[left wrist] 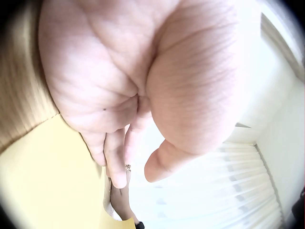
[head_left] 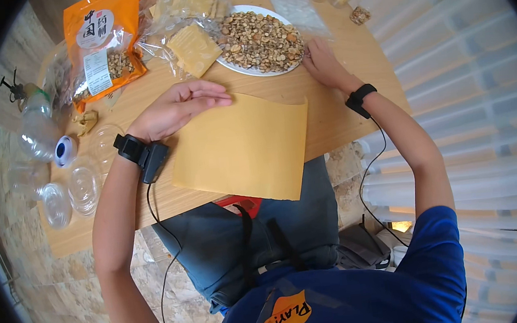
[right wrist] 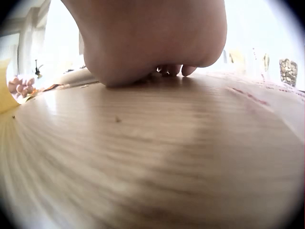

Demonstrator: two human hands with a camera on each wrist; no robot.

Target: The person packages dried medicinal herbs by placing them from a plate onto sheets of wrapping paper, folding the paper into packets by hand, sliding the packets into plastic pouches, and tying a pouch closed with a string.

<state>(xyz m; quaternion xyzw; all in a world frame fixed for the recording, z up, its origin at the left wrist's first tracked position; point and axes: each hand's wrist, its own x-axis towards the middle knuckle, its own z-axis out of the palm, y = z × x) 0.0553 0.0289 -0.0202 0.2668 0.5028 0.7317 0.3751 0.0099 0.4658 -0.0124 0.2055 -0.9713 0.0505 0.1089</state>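
Observation:
My left hand [head_left: 179,110] lies at the far left corner of a yellow-brown paper sheet [head_left: 241,147], its fingers extended and the thumb apart from them. In the left wrist view nothing shows between thumb and fingers. The sheet reaches over the table's near edge, its right corner curling up. Beside the right rim of a white plate [head_left: 256,74] my right hand [head_left: 325,65] rests low on the table, fingers bent down. The palm hides most of these fingers in the right wrist view; whether they pinch something I cannot tell. Mixed dried pieces [head_left: 259,42] are heaped on the plate.
Behind the sheet, stacked yellow-brown packets [head_left: 193,49] lie in clear plastic. An orange pouch [head_left: 101,46] stands back left. Clear plastic lids [head_left: 83,186], a tape roll [head_left: 65,151] and a spray bottle [head_left: 36,127] occupy the left side. A translucent bag [head_left: 297,11] lies back right.

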